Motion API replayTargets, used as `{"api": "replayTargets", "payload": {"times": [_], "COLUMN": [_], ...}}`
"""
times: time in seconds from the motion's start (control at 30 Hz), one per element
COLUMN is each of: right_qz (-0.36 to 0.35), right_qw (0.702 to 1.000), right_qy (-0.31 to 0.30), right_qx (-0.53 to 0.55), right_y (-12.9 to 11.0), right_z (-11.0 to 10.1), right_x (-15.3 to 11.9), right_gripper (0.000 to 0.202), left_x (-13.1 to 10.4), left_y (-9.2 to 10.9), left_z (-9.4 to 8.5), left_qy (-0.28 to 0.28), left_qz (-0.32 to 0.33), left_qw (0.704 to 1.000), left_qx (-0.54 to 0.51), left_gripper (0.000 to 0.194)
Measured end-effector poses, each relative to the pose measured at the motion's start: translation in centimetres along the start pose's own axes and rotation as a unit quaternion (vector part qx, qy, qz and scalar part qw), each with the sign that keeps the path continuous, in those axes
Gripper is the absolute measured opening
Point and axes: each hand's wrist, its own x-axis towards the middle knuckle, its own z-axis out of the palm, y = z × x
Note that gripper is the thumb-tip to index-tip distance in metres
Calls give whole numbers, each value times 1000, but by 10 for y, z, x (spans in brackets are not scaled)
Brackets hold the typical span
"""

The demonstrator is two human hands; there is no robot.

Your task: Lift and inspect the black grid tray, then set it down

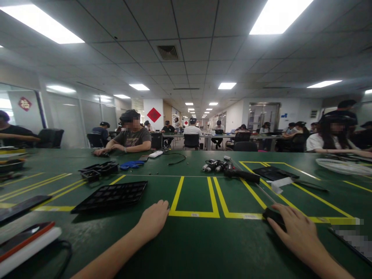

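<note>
My right hand point(299, 228) rests over a dark rounded object point(274, 217) shaped like a computer mouse, thumb along its near side. From its front a thin pale line runs away across the table; whether it is a cord or a rod I cannot tell. My left hand point(154, 219) lies on the green table point(203, 248), fingers curled under at the left corner of a yellow-taped box. Anything inside those fingers is hidden. Left of it, a black tray with compartments point(112, 197) sits slightly tilted.
Farther off lie a black parts holder point(99, 170), blue gloves point(132, 165), a cluster of metal-and-black fittings point(217, 166), a black cylinder point(242, 175) and a flat black panel point(276, 173). An orange-edged device point(27, 240) is near left. A co-worker point(132, 133) sits opposite.
</note>
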Motion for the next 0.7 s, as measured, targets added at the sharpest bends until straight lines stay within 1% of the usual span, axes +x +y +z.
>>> {"api": "replayTargets", "payload": {"times": [0.1, 0.27, 0.37, 0.47, 0.57, 0.63, 0.7], "right_qz": [-1, -2, -6, -11, -16, -16, -14], "right_qw": [1000, 1000, 1000, 1000, 1000, 1000, 1000], "right_qy": [-7, -1, 5, 10, 18, 17, 14], "right_qx": [1, -8, -9, -14, -17, -17, -16], "right_y": [-2, -3, -3, -4, -5, -5, -6], "right_z": [-3, -3, -1, -1, -1, 0, -1], "right_x": [-1, -2, -1, -2, -2, -2, -2], "right_gripper": [49, 49, 48, 47, 46, 46, 46], "left_x": [1, 0, 0, 4, 14, 25, 36], "left_y": [-2, -5, -2, 3, 4, -1, -12], "left_z": [-1, -2, -5, -5, 0, 2, -2], "left_qy": [-17, 7, 19, 17, 23, 40, 70], "left_qz": [5, -3, -13, -27, -56, -90, -146], "left_qw": [1000, 1000, 998, 991, 970, 951, 917], "left_qx": [3, -15, -56, -133, -234, -293, -364], "left_gripper": [25, 25, 26, 20, 9, 10, 12]}}
